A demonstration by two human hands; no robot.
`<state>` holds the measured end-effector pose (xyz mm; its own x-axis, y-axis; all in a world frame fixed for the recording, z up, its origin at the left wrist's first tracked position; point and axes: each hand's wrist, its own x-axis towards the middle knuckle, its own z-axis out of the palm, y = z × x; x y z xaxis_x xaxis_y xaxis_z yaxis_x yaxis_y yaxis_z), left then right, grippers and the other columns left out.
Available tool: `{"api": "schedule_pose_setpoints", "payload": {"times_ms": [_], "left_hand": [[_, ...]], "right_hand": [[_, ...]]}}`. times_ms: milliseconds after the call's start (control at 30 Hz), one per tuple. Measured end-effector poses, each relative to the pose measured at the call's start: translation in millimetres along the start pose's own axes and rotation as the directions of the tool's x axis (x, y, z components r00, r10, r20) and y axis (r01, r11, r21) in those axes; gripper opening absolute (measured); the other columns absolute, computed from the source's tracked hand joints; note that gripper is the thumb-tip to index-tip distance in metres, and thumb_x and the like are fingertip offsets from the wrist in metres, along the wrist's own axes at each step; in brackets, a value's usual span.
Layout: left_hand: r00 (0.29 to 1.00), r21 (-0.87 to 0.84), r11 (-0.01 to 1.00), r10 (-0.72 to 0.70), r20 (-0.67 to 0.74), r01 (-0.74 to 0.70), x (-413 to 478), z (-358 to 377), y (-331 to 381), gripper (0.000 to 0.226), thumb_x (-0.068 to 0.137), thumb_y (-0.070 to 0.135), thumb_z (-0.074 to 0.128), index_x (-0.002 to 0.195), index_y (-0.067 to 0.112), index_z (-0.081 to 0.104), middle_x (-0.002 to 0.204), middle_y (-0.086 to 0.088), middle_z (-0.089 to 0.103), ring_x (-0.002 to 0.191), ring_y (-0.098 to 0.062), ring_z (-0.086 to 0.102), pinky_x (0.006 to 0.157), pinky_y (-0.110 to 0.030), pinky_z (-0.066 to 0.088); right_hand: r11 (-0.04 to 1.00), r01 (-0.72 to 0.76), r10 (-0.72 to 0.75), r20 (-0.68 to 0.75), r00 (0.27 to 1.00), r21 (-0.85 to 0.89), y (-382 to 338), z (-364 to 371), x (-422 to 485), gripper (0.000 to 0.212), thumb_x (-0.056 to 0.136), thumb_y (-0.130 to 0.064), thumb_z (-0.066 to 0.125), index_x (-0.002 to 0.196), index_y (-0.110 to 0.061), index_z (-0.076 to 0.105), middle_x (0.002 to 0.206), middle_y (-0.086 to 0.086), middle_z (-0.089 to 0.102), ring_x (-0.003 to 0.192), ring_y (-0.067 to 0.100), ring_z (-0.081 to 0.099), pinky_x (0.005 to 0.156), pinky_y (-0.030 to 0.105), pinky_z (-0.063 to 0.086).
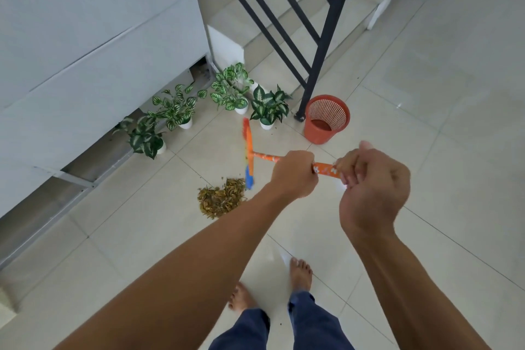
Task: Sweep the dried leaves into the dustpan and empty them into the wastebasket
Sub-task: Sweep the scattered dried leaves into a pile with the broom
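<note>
**Both grips are clasping the broom beside the leaf pile**

A person is standing on a pale tiled floor point(426, 150) and looking down along both bare forearms. The left grip point(294, 173) is wrapping its curled fingers around the orange flowered handle point(324, 169) of a broom point(249, 150), lower down towards the head. The right grip point(372, 182) is clenching the same handle nearer its upper end, with the thumb sticking up. The broom's head, orange along its length and blue at its near end, is lying crosswise to the handle, low over the floor. Its blue end is sitting just beside the far right edge of the dried leaves point(221, 197), which are lying in one compact yellow-brown heap on the floor; whether the bristles are touching them I cannot tell.

The orange wastebasket point(315, 133) is standing upright beyond the broom, to the right, at the foot of a black railing point(326, 37). Four potted plants point(270, 106) in white pots are lining the floor to its left. Two bare feet point(301, 273) and blue trousers point(309, 321) are showing below.
</note>
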<state>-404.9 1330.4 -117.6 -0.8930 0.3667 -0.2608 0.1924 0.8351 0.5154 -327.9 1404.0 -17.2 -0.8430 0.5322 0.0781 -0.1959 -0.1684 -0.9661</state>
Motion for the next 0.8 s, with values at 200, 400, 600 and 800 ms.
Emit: {"api": "schedule_pose_setpoints", "payload": {"times_ms": [200, 400, 600, 800], "left_hand": [[0.987, -0.314, 0.936, -0.161, 0.014, 0.158, -8, 53, -18, 0.028, 0.087, 0.028, 0.040, 0.060, 0.019, 0.043, 0.056, 0.009, 0.041, 0.066, -0.023, 0.052, 0.052, -0.028, 0.029], [0.924, -0.289, 0.888, -0.381, -0.028, 0.358, -19, 80, -41, 0.026, 0.083, 0.030, 0.039, 0.060, 0.019, 0.040, 0.057, 0.006, 0.047, 0.058, -0.017, 0.050, 0.047, -0.027, 0.031], [0.901, -0.260, 0.887, -0.420, -0.112, 0.381, 1, 79, -14, 0.027, 0.092, 0.031, 0.044, 0.068, 0.019, 0.048, 0.065, 0.005, 0.054, 0.058, -0.014, 0.052, 0.045, -0.021, 0.025], [0.914, -0.431, 0.831, -0.404, -0.032, 0.352, 4, 62, 3, 0.024, 0.088, 0.021, 0.045, 0.064, 0.018, 0.045, 0.063, 0.005, 0.048, 0.062, -0.019, 0.047, 0.054, -0.029, 0.036]], "right_hand": [[0.970, -0.020, 0.086, 0.267, 0.960, -0.241, 45, -3, -7, 0.046, 0.083, -0.024, 0.051, 0.046, -0.008, 0.029, 0.049, 0.001, 0.020, 0.050, 0.016, 0.018, 0.049, 0.030, 0.018], [0.958, -0.115, 0.208, 0.361, 0.909, -0.261, 60, -10, -3, 0.044, 0.084, -0.016, 0.050, 0.047, -0.017, 0.026, 0.049, -0.007, 0.017, 0.050, 0.014, 0.016, 0.049, 0.037, 0.019], [0.969, -0.067, 0.166, 0.427, 0.889, -0.237, 34, -26, 27, 0.050, 0.085, -0.015, 0.049, 0.045, 0.014, 0.036, 0.042, 0.019, 0.023, 0.049, 0.037, 0.017, 0.049, 0.037, 0.025], [0.962, 0.006, 0.130, 0.473, 0.871, -0.274, 37, -26, 28, 0.045, 0.084, -0.021, 0.047, 0.044, -0.008, 0.031, 0.045, -0.006, 0.020, 0.044, 0.010, 0.020, 0.048, 0.023, 0.020]]}}
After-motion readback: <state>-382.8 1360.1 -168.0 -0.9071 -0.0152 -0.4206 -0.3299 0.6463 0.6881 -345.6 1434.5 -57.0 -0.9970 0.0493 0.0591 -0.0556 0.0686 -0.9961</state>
